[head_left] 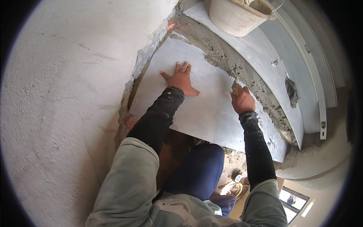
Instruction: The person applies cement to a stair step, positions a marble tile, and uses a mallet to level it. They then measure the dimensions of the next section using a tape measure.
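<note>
Grey slab (206, 109) lies between the rough wall (64, 94) and a strip of mortar (231, 60). Left hand (180, 80) spread flat on the slab. Right hand (242, 100) curled at its edge, beside the mortar; whether it pinches anything, I cannot tell. Pale bucket (233, 18) stands beyond the mortar.

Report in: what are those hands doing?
Left hand: spread flat on pale slab. Right hand: gripping small tool, mostly hidden, at slab's edge. Mortar alongside that edge.

Pale grey slab (208, 113), darker grey mortar (247, 72), beige bucket (234, 19), black sleeves (261, 151), navy trousers (200, 170)
</note>
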{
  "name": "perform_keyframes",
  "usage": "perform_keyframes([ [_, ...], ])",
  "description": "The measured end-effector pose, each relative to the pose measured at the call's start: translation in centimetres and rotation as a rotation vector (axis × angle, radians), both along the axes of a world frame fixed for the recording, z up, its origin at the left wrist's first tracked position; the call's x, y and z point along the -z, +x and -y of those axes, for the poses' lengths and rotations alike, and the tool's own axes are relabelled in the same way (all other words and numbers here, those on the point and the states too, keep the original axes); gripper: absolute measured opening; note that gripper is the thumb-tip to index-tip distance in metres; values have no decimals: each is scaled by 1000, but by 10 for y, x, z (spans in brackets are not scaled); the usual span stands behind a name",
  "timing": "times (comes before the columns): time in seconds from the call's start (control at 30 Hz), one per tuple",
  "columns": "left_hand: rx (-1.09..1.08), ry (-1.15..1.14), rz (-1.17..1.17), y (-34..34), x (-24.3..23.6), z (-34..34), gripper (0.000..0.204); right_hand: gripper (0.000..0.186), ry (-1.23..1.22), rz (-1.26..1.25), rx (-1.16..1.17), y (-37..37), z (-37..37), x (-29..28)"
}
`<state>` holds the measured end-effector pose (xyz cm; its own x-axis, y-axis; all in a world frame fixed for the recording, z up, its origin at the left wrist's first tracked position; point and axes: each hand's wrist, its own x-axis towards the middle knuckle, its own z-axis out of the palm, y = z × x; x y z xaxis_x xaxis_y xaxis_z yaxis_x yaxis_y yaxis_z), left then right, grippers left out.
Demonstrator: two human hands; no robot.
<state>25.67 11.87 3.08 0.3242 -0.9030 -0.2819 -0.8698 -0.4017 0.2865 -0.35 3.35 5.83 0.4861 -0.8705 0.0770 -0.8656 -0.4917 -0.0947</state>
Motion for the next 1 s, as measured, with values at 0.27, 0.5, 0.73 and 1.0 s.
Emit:
perform_keyframes([
  [0.27, -39, -43, -18, 22, 3, 5, 132, 32, 905, 355, 171, 42, 17, -53],
  [0.5, -141, -35, -76, 13, -8, 24, 144, 35, 1343, 760, 10, 81, 42, -66],
  [0.73, -130, -67, -68, 13, -11, 24, 144, 38, 1546, 925, 116, 214, 50, -26],
  [1.0, -117, -85, -68, 8, -4, 26, 144, 37, 1368, 1030, 173, 202, 57, -5],
])
